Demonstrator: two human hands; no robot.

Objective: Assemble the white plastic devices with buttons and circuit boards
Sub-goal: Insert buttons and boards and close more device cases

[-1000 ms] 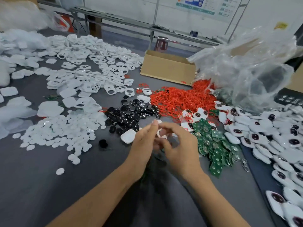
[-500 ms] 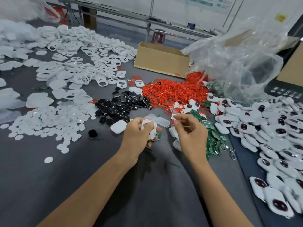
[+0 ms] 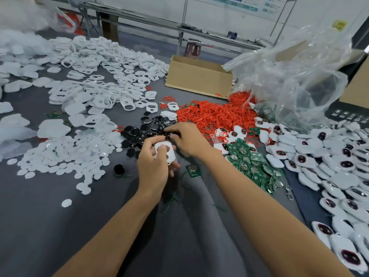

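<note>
White shell [image 3: 166, 143] gripped by left hand [image 3: 153, 166] | right hand [image 3: 189, 139] curled over black buttons [image 3: 143, 132], grip unclear

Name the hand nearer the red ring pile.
Right. The right hand sits just before the red ring pile; the left hand, gripping a white shell, is farther back.

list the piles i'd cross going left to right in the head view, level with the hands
white discs → black buttons → green circuit boards → finished white devices; the left hand, gripping a white shell, and the right hand overlap the buttons, so unplaced
</note>
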